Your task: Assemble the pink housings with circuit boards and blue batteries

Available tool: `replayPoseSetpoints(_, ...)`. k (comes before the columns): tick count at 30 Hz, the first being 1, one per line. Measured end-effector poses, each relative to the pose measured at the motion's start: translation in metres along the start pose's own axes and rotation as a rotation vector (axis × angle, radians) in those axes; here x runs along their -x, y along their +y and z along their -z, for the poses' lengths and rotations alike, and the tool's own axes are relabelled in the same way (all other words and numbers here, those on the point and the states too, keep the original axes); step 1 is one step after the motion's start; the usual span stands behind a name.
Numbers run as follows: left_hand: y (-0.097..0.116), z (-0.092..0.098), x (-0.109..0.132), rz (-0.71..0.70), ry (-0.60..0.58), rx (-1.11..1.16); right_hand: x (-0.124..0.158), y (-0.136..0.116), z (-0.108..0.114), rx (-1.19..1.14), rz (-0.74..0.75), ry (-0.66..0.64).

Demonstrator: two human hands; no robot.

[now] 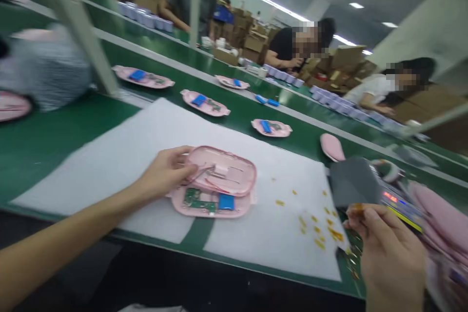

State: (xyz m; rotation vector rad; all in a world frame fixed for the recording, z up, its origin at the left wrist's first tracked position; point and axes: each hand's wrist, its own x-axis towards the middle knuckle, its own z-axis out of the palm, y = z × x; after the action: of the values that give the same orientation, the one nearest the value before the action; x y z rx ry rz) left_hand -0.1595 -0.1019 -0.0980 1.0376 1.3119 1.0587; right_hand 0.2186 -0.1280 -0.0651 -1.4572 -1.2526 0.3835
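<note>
My left hand [164, 173] rests on the edge of an opened pink plastic housing [219, 170], with its fingertips at thin red wires. The lower shell [212, 208] holds a green circuit board [199, 200] and a blue battery [225, 202]. Both halves lie on a white foam sheet [256, 219]. My right hand [389, 253] pinches a small strip of amber tape [356, 207] between finger and thumb, beside a dark grey device with a lit LED display [369, 185]. Amber tape scraps [316, 226] lie scattered on the sheet.
A green conveyor belt [62, 141] runs past, carrying several pink housings with blue batteries. A stack of pink shells [442, 219] lies at the right. Co-workers [383, 90] sit across the line, with cardboard boxes behind them and a grey upright post [76, 24] at the left.
</note>
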Motion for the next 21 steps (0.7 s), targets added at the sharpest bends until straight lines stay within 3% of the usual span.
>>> replayPoseSetpoints(4, 0.005, 0.013, -0.002, -0.040, -0.073, 0.118, 0.007, -0.091, -0.121, 0.142, 0.448, -0.714)
replayPoseSetpoints(7, -0.003, 0.019, -0.002, -0.120, -0.114, 0.134, 0.007, -0.119, -0.187, 0.388, 0.683, -0.988)
replayPoseSetpoints(10, -0.009, 0.021, -0.002, -0.207, -0.141, 0.134, 0.008, -0.117, -0.216, 0.610, 0.841, -1.044)
replayPoseSetpoints(14, -0.013, 0.023, -0.003, -0.262, -0.148, 0.150, 0.011, -0.113, -0.220, 0.696, 0.967, -1.039)
replayPoseSetpoints(21, -0.015, 0.024, -0.001, -0.285, -0.141, 0.111, 0.013, -0.116, -0.225, 0.799, 0.927, -0.928)
